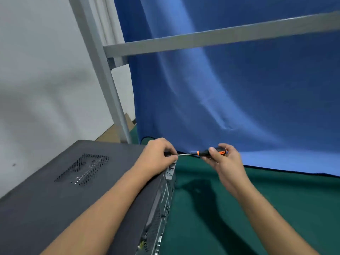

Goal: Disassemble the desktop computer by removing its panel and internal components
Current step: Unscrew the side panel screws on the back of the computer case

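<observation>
While the desktop case (55,190) is lying flat on the green cloth (239,208), its far rear corner is being gripped by the left hand (156,155) and the orange-handled screwdriver (206,153) is being clutched in the right hand (224,161), tip at that edge. Open cloth is being left free rightward, blue backdrop (239,89) close behind.

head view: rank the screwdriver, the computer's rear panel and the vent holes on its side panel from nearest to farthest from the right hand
1. screwdriver: its handle is gripped in the right hand.
2. rear panel: just left of that hand, below the shaft.
3. vent holes: farthest, well to the left on the case's side panel.
</observation>
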